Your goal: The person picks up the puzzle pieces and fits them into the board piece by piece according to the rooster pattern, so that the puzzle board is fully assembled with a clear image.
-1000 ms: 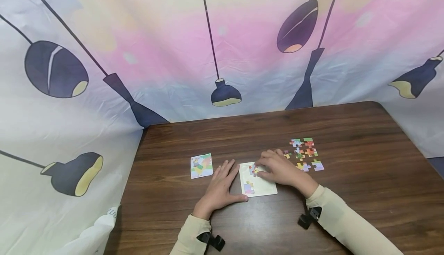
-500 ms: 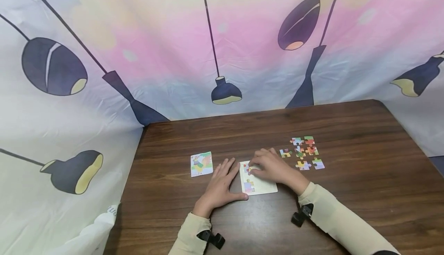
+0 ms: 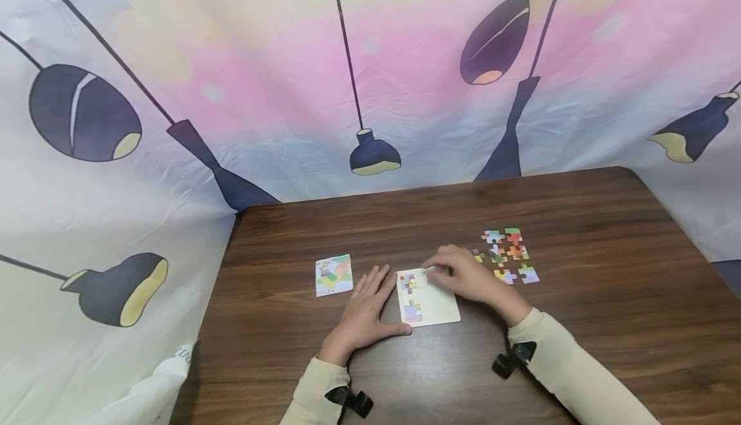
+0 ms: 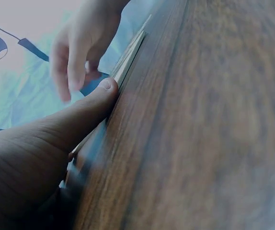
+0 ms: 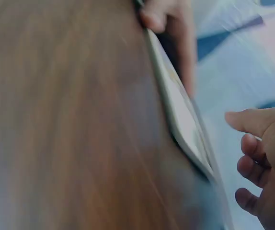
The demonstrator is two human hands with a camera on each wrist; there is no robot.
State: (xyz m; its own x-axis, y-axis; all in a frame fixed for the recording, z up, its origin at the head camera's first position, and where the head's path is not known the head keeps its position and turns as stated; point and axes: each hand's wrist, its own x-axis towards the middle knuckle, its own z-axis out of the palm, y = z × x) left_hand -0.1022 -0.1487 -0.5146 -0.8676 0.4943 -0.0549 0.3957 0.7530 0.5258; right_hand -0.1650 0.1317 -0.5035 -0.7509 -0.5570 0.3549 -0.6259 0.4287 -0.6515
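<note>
A white puzzle tray (image 3: 438,306) lies on the table in the head view. One jigsaw piece (image 3: 408,282) sits at its upper left and another jigsaw piece (image 3: 413,312) at its lower left, with a gap between them. My left hand (image 3: 366,314) rests along the tray's left side, fingers spread, thumb touching the near left corner. Over the tray's upper right part is my right hand (image 3: 461,276), fingers loosely bent. The right wrist view shows this right hand (image 5: 269,155) with thumb and fingers apart and nothing between them.
Several loose jigsaw pieces (image 3: 515,253) lie right of the tray, one partly behind the right hand. A small picture card (image 3: 334,276) lies to the left. A printed curtain (image 3: 289,78) hangs behind the wooden table (image 3: 602,271).
My right hand slid a jigsaw piece left into the tray's upper left corner, then let it go and moved back right. The left hand has stayed at the tray's edge.
</note>
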